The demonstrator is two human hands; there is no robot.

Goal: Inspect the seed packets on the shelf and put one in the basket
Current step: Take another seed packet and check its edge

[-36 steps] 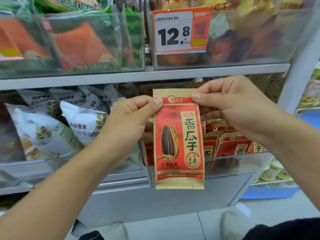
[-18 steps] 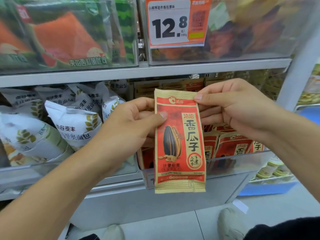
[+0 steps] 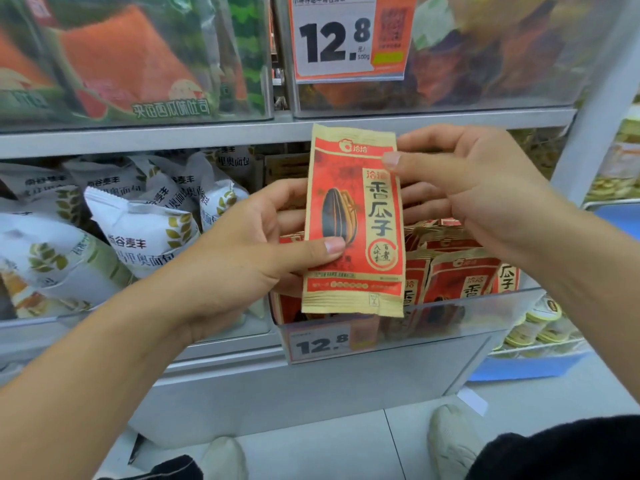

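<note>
**Seed packet held upright in both hands before the shelf**

The left hand (image 3: pixel 256 251) grips the seed packet (image 3: pixel 353 223) by its lower left edge, thumb flat across the front just under the printed black seed, the other fingers curled behind. The right hand (image 3: pixel 474 188) pinches the upper right edge, thumb on the front near the top, fingers behind. Both forearms reach in from the bottom corners.

The packet stands upright in the air, in front of the shelf (image 3: pixel 277 133) and clear of it. It is a tall, narrow pouch, red in the middle with tan crimped bands at top and bottom, a striped black sunflower seed on the left and large dark characters down a pale strip on the right.

Just behind and below it, more red packets (image 3: pixel 460 278) stand in a clear bin (image 3: pixel 485 317) carrying a price tag (image 3: pixel 320 344) reading 12.8. To the left lie white bread bags (image 3: pixel 138 233). Above, a larger price label (image 3: pixel 346 36) also reads 12.8.

The fingers behind the packet are partly hidden, the small print is too blurred to read, and the upper bins are hazy. Two pale shoes (image 3: pixel 450 441) show on the floor.
</note>
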